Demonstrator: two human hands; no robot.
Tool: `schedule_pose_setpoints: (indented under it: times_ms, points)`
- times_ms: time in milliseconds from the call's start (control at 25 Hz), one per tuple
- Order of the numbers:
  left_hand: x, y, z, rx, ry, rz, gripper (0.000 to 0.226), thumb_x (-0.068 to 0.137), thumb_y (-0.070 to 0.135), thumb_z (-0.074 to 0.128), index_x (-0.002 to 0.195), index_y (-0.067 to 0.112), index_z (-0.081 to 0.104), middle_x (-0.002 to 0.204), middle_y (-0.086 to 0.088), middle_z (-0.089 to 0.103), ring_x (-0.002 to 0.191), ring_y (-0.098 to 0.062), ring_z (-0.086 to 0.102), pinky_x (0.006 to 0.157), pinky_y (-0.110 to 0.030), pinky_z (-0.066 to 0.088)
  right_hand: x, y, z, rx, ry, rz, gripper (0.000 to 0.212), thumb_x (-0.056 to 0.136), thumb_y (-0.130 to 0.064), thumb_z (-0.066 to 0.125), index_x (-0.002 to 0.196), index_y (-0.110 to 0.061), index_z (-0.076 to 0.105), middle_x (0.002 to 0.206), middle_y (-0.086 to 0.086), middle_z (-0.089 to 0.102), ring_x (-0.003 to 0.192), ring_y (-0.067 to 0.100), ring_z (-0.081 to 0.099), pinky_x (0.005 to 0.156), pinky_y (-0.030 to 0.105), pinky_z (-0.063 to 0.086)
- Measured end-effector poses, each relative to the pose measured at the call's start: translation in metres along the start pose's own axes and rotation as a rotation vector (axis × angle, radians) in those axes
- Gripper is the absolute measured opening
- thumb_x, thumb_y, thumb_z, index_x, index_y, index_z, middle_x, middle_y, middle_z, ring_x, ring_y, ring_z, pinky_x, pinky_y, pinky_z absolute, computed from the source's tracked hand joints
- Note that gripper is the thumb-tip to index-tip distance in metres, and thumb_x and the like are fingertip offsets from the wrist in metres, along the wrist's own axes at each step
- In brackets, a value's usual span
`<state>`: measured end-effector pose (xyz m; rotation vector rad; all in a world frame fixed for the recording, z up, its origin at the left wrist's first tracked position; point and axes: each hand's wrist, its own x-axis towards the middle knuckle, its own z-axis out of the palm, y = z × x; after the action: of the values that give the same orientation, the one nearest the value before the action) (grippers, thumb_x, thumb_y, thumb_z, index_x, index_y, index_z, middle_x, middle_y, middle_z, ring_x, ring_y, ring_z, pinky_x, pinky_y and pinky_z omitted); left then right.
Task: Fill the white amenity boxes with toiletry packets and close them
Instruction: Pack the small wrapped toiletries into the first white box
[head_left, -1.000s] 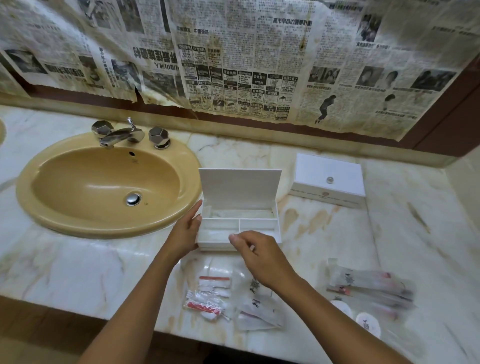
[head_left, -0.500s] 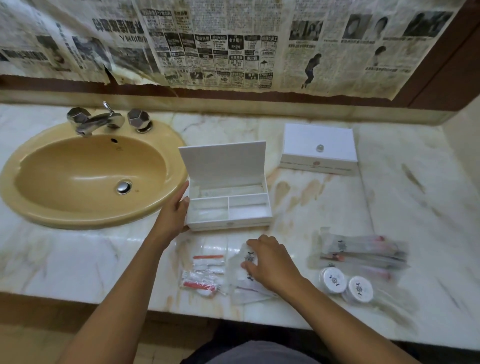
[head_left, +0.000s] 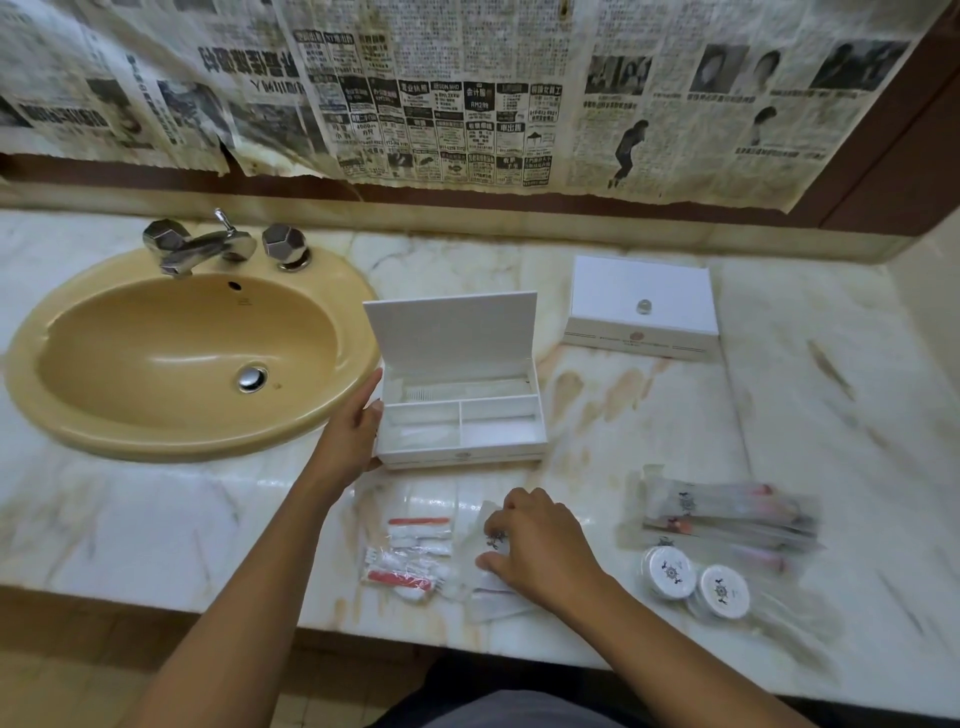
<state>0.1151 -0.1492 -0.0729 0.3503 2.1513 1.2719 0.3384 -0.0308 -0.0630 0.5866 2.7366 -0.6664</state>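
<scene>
Since half a second ago little has shifted: the right hand (head_left: 540, 551) remains down on the clear packet (head_left: 493, 571) near the counter's front edge, where a second ago it hovered at the open box, and the left hand (head_left: 353, 441) stays on that box's left side.

Largest first: the marble counter (head_left: 779, 415) carries a yellow sink (head_left: 182, 358) at the left with a chrome tap (head_left: 208, 249) behind it, and newspaper (head_left: 467, 93) covers the wall above. The open white amenity box (head_left: 460, 415) sits just right of the sink, its long axis running left to right, its lid upright at the back and its opening facing the person; a long rear compartment and two front ones show. The closed white box (head_left: 644, 306) lies well apart, behind and to the right, long axis likewise left to right.

Long toothbrush packets (head_left: 727, 514) lie at the right, lengthwise left to right, with two round white containers (head_left: 696, 582) just in front of them. Small red-and-white packets (head_left: 410, 556) lie just left of the right hand.

The left hand's fingers are nearly straight against the box wall, thumb at the front corner. The right hand's fingers curl down onto the clear packet, thumb and fingertips pinching it.
</scene>
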Motion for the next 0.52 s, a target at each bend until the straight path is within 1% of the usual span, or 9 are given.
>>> schedule_pose_setpoints:
  times_ms: [80,200,280,360,440,480,520]
  points:
    - [0.0,0.0,0.0,-0.001,-0.003,0.008,0.04,0.103,0.037,0.036,0.132,0.065,0.034,0.151,-0.002,0.037,0.131,-0.03,0.045,0.074,-0.037,0.055,0.0,-0.001,0.002,-0.026,0.014,-0.021,0.031,0.092,-0.041,0.051,0.11,-0.023,0.069,0.115,0.0,0.056,0.108,0.022,0.047,0.086,0.033,0.038]
    - [-0.002,0.003,-0.001,-0.006,-0.016,0.012,0.039,0.103,0.038,0.036,0.122,0.073,0.036,0.151,-0.004,0.037,0.129,-0.029,0.046,0.076,-0.038,0.056,0.001,-0.002,0.002,-0.006,0.042,-0.043,0.031,0.097,-0.037,0.044,0.107,-0.025,0.07,0.112,-0.002,0.058,0.106,0.02,0.049,0.084,0.032,0.036]
    - [-0.003,0.003,-0.001,-0.009,-0.021,0.011,0.039,0.103,0.038,0.036,0.126,0.07,0.035,0.15,-0.005,0.038,0.124,-0.028,0.049,0.076,-0.038,0.056,0.001,-0.005,-0.004,0.099,0.092,-0.052,0.029,0.097,-0.037,0.046,0.105,-0.025,0.071,0.109,-0.004,0.06,0.103,0.018,0.051,0.084,0.029,0.038]
    - [-0.003,0.003,0.0,-0.006,-0.016,0.016,0.041,0.103,0.037,0.036,0.134,0.064,0.034,0.146,-0.007,0.041,0.113,-0.022,0.053,0.074,-0.037,0.056,0.002,-0.011,-0.016,0.253,0.155,-0.06,0.025,0.096,-0.037,0.051,0.101,-0.025,0.073,0.099,-0.01,0.06,0.096,0.011,0.053,0.077,0.021,0.039]
    - [-0.005,0.004,-0.001,-0.011,-0.019,0.026,0.04,0.103,0.038,0.035,0.131,0.067,0.034,0.14,-0.004,0.048,0.099,-0.018,0.056,0.074,-0.038,0.056,0.006,-0.022,-0.033,0.375,0.209,-0.075,0.022,0.094,-0.037,0.055,0.099,-0.027,0.073,0.094,-0.014,0.06,0.091,0.004,0.053,0.074,0.014,0.039]
    - [-0.005,0.005,-0.001,-0.017,-0.022,0.03,0.04,0.103,0.038,0.036,0.13,0.067,0.035,0.139,-0.003,0.048,0.097,-0.018,0.056,0.074,-0.038,0.056,0.01,-0.028,-0.042,0.412,0.239,-0.093,0.021,0.093,-0.037,0.056,0.1,-0.027,0.074,0.095,-0.013,0.062,0.09,0.003,0.054,0.076,0.015,0.042]
    - [-0.006,0.007,-0.001,-0.023,-0.022,0.033,0.04,0.103,0.038,0.036,0.132,0.065,0.035,0.142,-0.001,0.046,0.103,-0.018,0.056,0.072,-0.037,0.056,0.015,-0.033,-0.051,0.435,0.276,-0.118,0.02,0.093,-0.036,0.058,0.1,-0.026,0.074,0.095,-0.011,0.063,0.089,0.004,0.056,0.077,0.018,0.044]
